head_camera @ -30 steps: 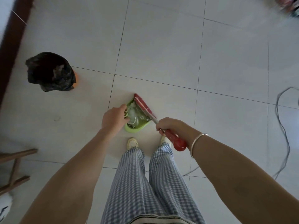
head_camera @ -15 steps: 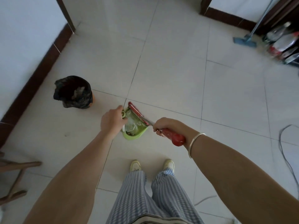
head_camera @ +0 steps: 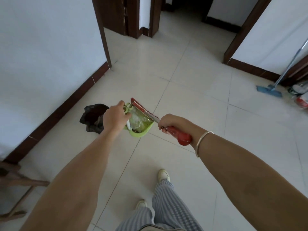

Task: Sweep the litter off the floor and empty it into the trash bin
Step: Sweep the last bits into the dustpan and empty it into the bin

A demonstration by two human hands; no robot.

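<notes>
Left grip (head_camera: 115, 118) is closed on the handle of the green dustpan (head_camera: 141, 125); right grip (head_camera: 168, 122) is closed on the red brush (head_camera: 166, 126), whose head lies across the pan's open far edge like a lid. What changed: a second ago you were crouched with pan and brush down at the floor by your feet; now both are lifted off the tiles and your view has come up to take in the doorways ahead. Working left to right: the trash bin (head_camera: 93, 117), lined with a black bag, stands on the floor by the dark skirting board, just left of your left hand and partly hidden behind it. The pan is beside it, not yet over the opening. The litter (head_camera: 138, 121), pale crumpled stuff, sits inside the pan under the brush. I see no litter on the tiles in view. My read: sweeping is done and you're in the carry. Next you'd need to bring the pan left over the bag mouth, then tip. Risk: the bag mouth looks slack and partly collapsed, so light scraps could miss or blow out if you tip early. A blue mop (head_camera: 269, 90) and some bottles far right are well clear of your path.
</notes>
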